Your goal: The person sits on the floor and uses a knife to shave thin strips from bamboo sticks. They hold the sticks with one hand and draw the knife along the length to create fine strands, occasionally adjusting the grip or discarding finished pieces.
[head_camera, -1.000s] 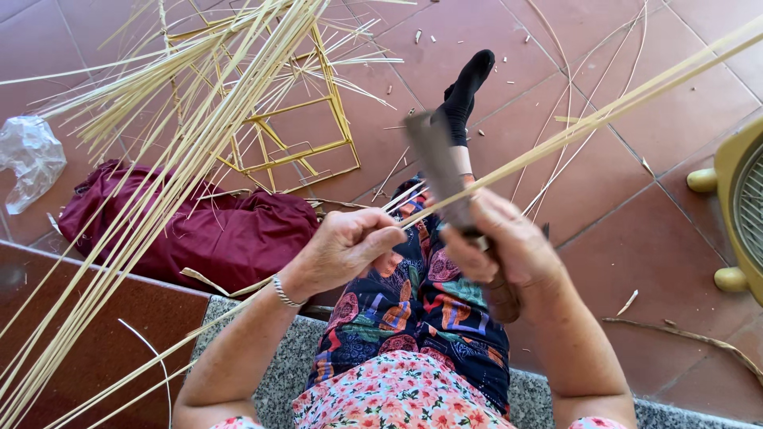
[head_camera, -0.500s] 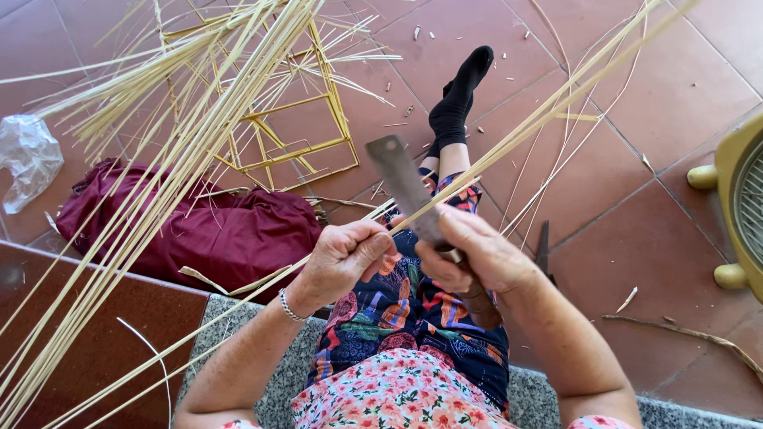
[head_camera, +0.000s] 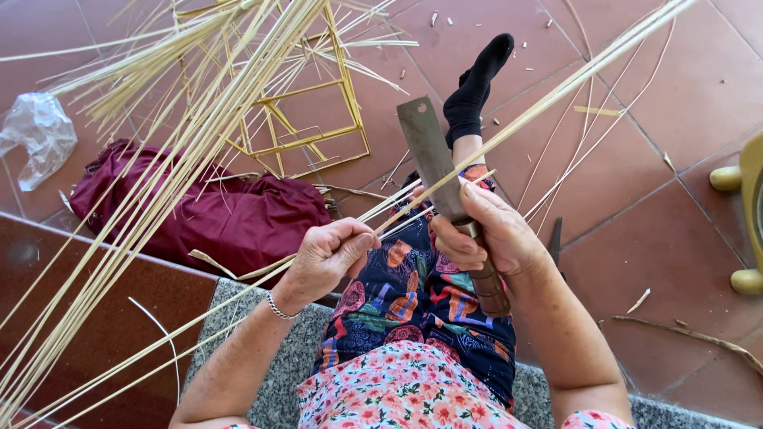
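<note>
Over the lap, the left hand (head_camera: 330,256) has its fingers pinched on a thin, light, springy bamboo strip (head_camera: 548,103); best held close to the cut. The right hand (head_camera: 485,237) is clamped on the heavy, stiff knife (head_camera: 433,163). Beyond, a maroon bag (head_camera: 199,214) lies on the floor.

Bright even daylight, soft faint shadows, sharp focus, slight wide-angle edge distortion

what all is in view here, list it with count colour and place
strips: many, pale yellow, fanned across left
held strip: one, pale, running to top right
knife: one, grey blade, brown handle, centre
frame: one, yellow, floor top centre
cloth: one, maroon, floor left
bag: one, clear, far left
stool: part, cream, right edge
sock: one, black, top centre
left hand: pinches held strip
right hand: grips knife
</note>
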